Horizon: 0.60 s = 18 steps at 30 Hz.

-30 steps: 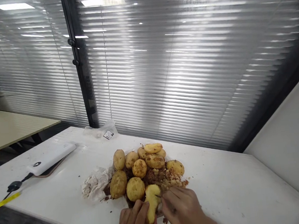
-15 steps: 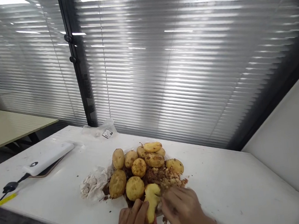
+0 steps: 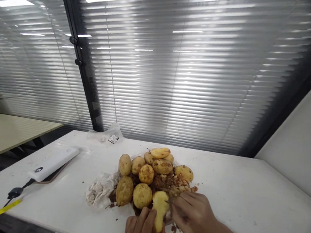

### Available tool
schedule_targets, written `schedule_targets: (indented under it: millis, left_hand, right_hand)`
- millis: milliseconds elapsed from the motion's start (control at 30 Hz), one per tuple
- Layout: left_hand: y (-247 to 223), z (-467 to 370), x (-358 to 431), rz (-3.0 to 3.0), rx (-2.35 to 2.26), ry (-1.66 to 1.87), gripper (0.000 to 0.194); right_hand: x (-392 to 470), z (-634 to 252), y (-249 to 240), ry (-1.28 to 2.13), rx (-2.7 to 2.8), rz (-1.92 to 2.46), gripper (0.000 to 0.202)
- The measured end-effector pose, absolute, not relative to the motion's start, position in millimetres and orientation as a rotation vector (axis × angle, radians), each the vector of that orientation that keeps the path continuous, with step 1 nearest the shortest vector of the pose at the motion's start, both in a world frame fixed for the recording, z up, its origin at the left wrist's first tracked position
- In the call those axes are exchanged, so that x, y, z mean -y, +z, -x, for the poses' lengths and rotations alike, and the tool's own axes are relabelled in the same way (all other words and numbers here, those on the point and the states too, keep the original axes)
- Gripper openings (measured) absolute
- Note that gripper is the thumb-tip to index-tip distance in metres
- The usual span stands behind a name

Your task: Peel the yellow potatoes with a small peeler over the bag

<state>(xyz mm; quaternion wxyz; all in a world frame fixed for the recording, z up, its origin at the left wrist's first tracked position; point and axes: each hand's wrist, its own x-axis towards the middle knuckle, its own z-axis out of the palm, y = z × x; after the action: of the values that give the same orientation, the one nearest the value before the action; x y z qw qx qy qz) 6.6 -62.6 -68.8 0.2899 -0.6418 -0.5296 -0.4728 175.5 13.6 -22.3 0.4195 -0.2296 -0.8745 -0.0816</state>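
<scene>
My left hand (image 3: 142, 228) is closed around a partly peeled potato (image 3: 160, 209), whose pale yellow flesh faces up. Just right of it, my right hand (image 3: 193, 213) is curled in a closed grip. A thin greyish thing shows between its fingers and the potato, too blurred to name. Behind both hands lies a heap of several whole potatoes (image 3: 142, 196), some with brown skin and some scraped yellow. Brown peel scraps (image 3: 169, 184) are piled among them, and a few bits lie near my right hand.
A crumpled white tissue or bag (image 3: 101, 190) lies left of the heap. Further left on the white table (image 3: 241, 192) is a white power strip (image 3: 54, 163) with a black plug and cord. A clear plastic bag (image 3: 105, 135) lies at the back edge, by the blinds.
The view has shifted slightly, moving everything a little to the right in the picture. My left hand keeps its hold on the potato; my right hand stays close beside it.
</scene>
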Motion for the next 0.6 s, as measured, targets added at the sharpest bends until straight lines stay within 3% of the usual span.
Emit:
schedule_targets:
  millis: [600]
  left_hand:
    - [-71.8,-6.2,64.1,1.697,1.445,-1.246,0.016]
  right_hand:
    - [-17.7,-174.7,-26.5,-0.223,2.224,0.522,0.016]
